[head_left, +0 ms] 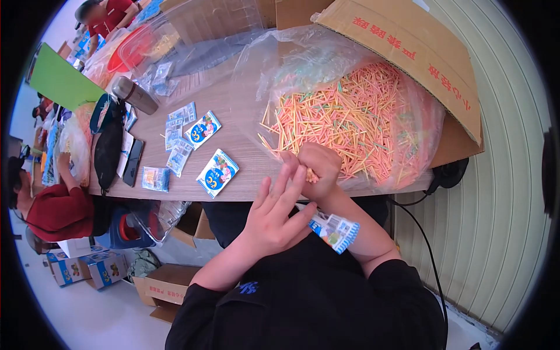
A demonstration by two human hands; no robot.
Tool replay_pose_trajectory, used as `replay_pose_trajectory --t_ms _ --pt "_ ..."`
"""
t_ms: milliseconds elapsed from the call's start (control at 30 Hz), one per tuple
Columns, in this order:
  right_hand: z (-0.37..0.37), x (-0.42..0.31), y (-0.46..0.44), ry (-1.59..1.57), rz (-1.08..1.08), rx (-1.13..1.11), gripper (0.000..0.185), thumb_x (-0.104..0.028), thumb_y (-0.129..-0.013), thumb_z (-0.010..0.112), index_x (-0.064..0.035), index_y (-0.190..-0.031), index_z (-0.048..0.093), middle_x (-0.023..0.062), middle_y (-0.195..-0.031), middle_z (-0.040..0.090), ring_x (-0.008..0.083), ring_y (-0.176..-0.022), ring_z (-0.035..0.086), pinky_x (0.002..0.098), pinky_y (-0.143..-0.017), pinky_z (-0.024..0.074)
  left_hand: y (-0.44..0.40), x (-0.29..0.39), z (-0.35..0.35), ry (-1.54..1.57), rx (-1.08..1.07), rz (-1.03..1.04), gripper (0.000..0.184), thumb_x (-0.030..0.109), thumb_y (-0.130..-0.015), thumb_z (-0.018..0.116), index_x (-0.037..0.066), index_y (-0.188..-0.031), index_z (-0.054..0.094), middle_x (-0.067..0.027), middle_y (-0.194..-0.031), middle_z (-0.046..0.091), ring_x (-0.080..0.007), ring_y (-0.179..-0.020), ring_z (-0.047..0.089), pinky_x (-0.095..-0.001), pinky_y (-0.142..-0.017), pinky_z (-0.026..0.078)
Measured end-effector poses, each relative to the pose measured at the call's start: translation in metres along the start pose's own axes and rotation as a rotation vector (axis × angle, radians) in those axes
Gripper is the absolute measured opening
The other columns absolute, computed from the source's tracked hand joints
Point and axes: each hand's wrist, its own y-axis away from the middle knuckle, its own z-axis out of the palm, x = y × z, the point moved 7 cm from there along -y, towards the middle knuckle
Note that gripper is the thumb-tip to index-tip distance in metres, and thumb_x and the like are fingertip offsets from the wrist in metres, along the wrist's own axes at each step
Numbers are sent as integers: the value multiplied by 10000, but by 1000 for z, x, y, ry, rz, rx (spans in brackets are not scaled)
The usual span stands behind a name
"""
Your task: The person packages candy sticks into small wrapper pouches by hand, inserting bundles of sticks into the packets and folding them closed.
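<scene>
My right hand (pixel 321 166) is closed in a fist around a small bundle of candy sticks (pixel 312 175), whose ends show at the edge of the fist. Beside it, my left hand (pixel 274 219) has its fingers stretched upward, with the fingertips close to the right fist. A blue and white snack packet (pixel 335 231) sticks out from under the left thumb, over my right forearm; the thumb seems to hold it, though its inner end is hidden. Just beyond both hands, a heap of pink, yellow and green sticks (pixel 344 111) lies in a clear plastic bag (pixel 251 76).
A cardboard box (pixel 420 52) surrounds the bag. Several packets, one of them a blue packet (pixel 217 173), lie on the table (pixel 233 131). Left of these are a phone (pixel 133 163), a steel flask (pixel 135 95) and a clear bin (pixel 198 29). A co-worker (pixel 61 210) sits at left.
</scene>
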Motion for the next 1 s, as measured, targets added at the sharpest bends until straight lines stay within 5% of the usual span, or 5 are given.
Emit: replay_pose_trajectory --t_ms 300,467,700,833,1000 --pt "1 1 2 29 7 19 467 -33 -794 752 -60 -540 361 51 -490 322 196 -406 317 332 -404 238 7 -2 3 -105 -27 104 271 269 -733 740 124 -954 682 -181 -1511 466 -397 -1449 364 -572 -1213 64" --pt "1 8 4 61 85 -38 392 -59 -805 764 -72 -563 456 69 -510 433 224 -425 450 340 -416 326 4 -2 8 -191 -65 83 288 293 -747 727 125 -979 693 -163 -1508 476 -395 -1463 339 -590 -1209 14" --pt "-7 8 2 5 119 -15 395 -44 -821 749 -68 -556 457 57 -505 443 197 -418 443 330 -417 315 24 -50 -9 424 230 -243 312 113 -701 805 72 -990 694 -167 -1239 632 -339 -1170 608 -456 -1044 431" --pt "-7 11 6 -18 131 3 401 -43 -829 743 -67 -552 454 53 -502 432 184 -414 427 322 -420 298 43 -91 25 640 167 -410 356 19 -704 826 31 -1026 674 -118 -1105 638 -219 -996 631 -338 -854 511" --pt "-7 12 9 -60 151 1 406 -39 -826 746 -63 -552 448 50 -498 414 179 -408 402 316 -420 281 72 -127 70 969 154 -766 332 -8 -755 806 7 -1052 657 -86 -1099 643 -160 -976 626 -301 -857 503"
